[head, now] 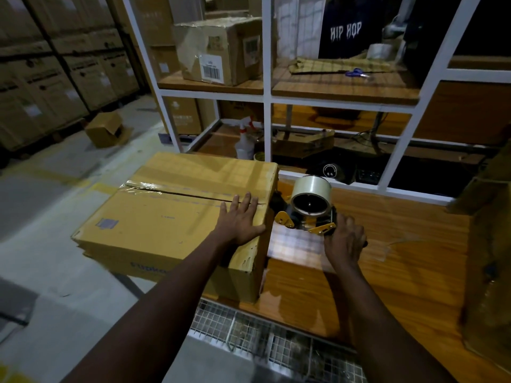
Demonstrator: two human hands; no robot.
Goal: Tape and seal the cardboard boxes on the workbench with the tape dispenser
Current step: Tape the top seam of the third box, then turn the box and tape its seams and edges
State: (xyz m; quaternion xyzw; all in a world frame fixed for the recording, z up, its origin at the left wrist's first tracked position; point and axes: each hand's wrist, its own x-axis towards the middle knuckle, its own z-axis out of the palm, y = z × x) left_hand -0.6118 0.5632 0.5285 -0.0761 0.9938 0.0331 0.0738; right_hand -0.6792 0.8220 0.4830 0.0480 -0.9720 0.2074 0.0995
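Cardboard box [171,217], bench [387,258] left edge | left hand [240,219] flat on top | right hand [344,239] grips tape dispenser [307,208] | risk: tape pull slides box off edge

Dark shirt [345,31] behind the upper shelf: white lettering "HIP HOP", clear. Shelf box [221,42]: white barcode sticker [211,68], digits too small to read; side label [252,47] blurred. Front box [171,217] under my left hand [240,222]: blue print [148,268] on the near side, cut off, not legible; small top sticker [103,223] unreadable. Dark case [345,172] beyond the tape dispenser [307,211] in my right hand [345,241]: round white face-like mark [330,170], no words. Stacked cartons [41,87], left: labels blurred.
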